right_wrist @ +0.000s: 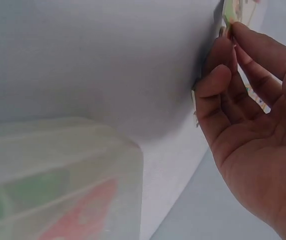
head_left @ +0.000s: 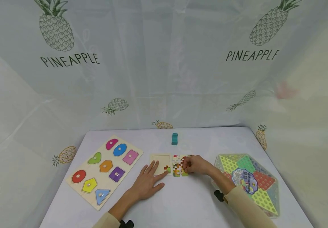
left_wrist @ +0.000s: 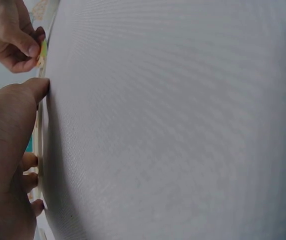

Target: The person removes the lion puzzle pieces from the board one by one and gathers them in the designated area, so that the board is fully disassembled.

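My left hand (head_left: 145, 186) lies with its fingers spread on a pale wooden puzzle tray (head_left: 160, 155), at its left and lower edges. A few joined jigsaw pieces (head_left: 167, 168) sit in the tray's lower right corner. To the right of the tray is a cluster of colourful jigsaw pieces (head_left: 178, 164). Over that cluster's right side, my right hand (head_left: 196, 165) pinches a puzzle piece (right_wrist: 229, 14) between thumb and fingers. Its yellow-green edge also shows in the left wrist view. The fingers hide part of the cluster in the head view.
At left lies a wooden shape board (head_left: 101, 202) with knobbed coloured shapes. A hexagonal clear-lidded game box (head_left: 266, 177) sits at right, beside the right forearm. A small teal block (head_left: 174, 139) stands near the white table's (head_left: 181, 202) back edge.
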Demonstrator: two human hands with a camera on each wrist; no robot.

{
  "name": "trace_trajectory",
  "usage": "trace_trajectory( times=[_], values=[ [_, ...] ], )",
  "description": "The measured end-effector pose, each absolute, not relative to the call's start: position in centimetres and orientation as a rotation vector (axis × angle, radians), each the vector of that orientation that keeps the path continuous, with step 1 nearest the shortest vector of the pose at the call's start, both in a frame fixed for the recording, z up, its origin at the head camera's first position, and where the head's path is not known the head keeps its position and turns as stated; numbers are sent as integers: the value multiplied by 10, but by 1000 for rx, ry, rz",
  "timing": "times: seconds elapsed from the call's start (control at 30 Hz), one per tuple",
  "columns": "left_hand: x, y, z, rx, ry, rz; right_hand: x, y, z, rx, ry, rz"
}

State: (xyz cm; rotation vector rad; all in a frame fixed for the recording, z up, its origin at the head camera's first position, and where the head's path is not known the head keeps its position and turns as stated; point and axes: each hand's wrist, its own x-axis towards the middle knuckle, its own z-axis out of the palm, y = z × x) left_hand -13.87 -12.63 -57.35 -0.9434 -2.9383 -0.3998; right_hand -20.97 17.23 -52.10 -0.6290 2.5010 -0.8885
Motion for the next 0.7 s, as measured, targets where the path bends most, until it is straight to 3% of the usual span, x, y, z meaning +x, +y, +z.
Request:
trace_trajectory(
  times=[0.7],
  values=[
    [-137,-126,-572,-943,-2938,-393,-209,166,-518,-596,2554,-905]
  ],
)
